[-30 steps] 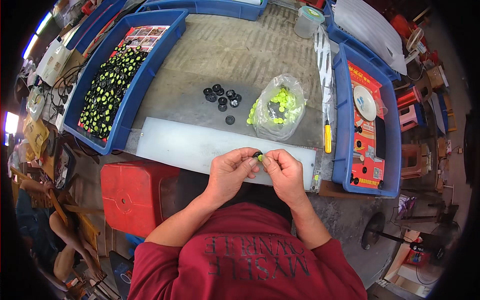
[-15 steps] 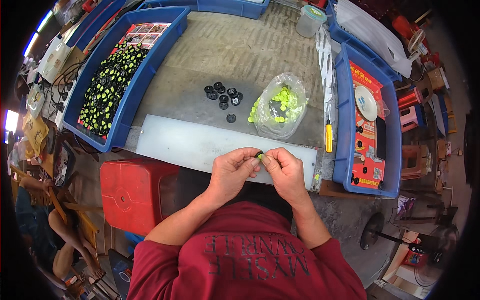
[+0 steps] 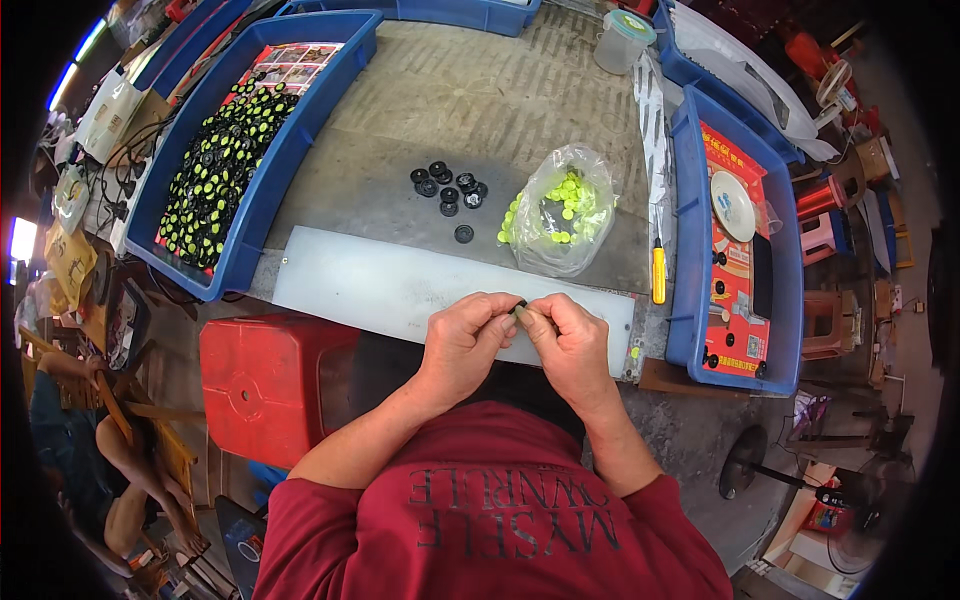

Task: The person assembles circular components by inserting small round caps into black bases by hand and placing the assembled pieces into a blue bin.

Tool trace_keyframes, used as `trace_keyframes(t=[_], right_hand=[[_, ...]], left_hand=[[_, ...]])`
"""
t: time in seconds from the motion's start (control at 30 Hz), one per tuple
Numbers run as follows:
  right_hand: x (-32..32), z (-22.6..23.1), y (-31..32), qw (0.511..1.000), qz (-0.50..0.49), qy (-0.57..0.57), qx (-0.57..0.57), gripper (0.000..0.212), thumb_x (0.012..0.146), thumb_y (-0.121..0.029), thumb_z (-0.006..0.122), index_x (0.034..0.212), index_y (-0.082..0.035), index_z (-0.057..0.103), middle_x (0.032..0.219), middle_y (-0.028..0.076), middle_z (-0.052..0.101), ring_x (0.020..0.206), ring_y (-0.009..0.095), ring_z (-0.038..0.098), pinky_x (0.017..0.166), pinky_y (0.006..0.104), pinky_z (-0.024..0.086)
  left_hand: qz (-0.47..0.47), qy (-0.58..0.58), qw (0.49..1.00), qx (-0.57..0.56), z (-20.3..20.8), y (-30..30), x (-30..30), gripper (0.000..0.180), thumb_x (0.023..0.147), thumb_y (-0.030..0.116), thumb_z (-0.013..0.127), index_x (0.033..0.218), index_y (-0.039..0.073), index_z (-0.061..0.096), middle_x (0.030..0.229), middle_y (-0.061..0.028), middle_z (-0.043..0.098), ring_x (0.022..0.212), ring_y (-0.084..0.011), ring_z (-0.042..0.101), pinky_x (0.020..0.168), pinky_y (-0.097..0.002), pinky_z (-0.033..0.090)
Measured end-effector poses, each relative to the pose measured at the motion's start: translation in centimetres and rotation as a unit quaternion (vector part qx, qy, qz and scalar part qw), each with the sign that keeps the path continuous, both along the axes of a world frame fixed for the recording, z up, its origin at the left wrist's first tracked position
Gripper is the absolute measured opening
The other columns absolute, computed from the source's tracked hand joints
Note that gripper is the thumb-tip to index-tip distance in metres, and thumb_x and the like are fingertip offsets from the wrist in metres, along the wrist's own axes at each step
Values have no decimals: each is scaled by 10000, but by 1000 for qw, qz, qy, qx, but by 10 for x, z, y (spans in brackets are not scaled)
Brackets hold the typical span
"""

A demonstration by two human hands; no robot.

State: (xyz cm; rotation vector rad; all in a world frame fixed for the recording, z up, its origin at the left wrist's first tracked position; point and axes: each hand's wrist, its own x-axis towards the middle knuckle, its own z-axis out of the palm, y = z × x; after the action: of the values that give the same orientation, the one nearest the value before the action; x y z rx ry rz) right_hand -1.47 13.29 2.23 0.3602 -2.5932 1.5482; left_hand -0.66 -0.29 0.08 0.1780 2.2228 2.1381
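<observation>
My left hand and my right hand meet over the near edge of a white board. Between them they pinch a small black wheel, mostly hidden by the thumbs and fingertips; a bit of yellow-green shows at its near side. Beyond the board lies a loose group of similar black wheels, with one wheel apart from the rest. To their right an opened clear plastic bag holds small yellow-green discs, and several discs spill out at its left side.
At the left a blue tray holds many black wheels with yellow-green centres. Another blue tray at the right contains a white plate and a few wheels. A yellow-handled tool lies beside it. A red stool stands near my left.
Both hands stay in nearly the same place. The thumbs have pressed in closer over the wheel, so less of its yellow-green part shows.
</observation>
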Motion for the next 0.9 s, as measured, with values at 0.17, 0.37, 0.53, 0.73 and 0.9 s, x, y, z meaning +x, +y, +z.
trace_keyframes(t=[0.17,0.37,0.53,0.73,0.9], right_hand=[[0,1,-1,999,-15,33,8,121,747,-88,611,724,7,540,585,48,552,518,66,484,460,213,392],[0,2,-3,1000,-15,-10,-26,107,747,-58,584,708,8,510,596,99,552,497,178,537,448,267,413],[1,-4,-2,999,-16,43,-1,54,775,-42,542,783,0,509,627,100,537,526,192,519,473,283,403],[1,-7,2,998,-3,-45,-52,41,798,-37,498,805,3,497,657,108,537,556,205,520,510,285,410],[-1,-7,5,999,7,-21,-23,57,796,-50,507,791,6,499,651,112,542,551,201,519,505,284,407]], left_hand=[[-9,17,1000,-7,-3,-1,1,172,793,-46,467,937,-24,558,757,-41,540,668,-76,521,589,-197,462],[-29,-93,986,139,-2,0,0,175,807,-26,468,967,-39,536,774,-51,556,673,-81,526,593,-203,464],[-11,-129,969,211,-1,-1,-3,181,808,-3,490,978,-51,528,786,-66,575,674,-94,542,583,-214,473],[-1,-137,967,216,-2,1,-2,179,804,0,499,973,-51,529,784,-72,576,663,-102,550,583,-218,479],[2,-134,968,214,-2,2,-1,184,803,4,504,978,-48,528,774,-69,573,671,-104,555,582,-216,480]])
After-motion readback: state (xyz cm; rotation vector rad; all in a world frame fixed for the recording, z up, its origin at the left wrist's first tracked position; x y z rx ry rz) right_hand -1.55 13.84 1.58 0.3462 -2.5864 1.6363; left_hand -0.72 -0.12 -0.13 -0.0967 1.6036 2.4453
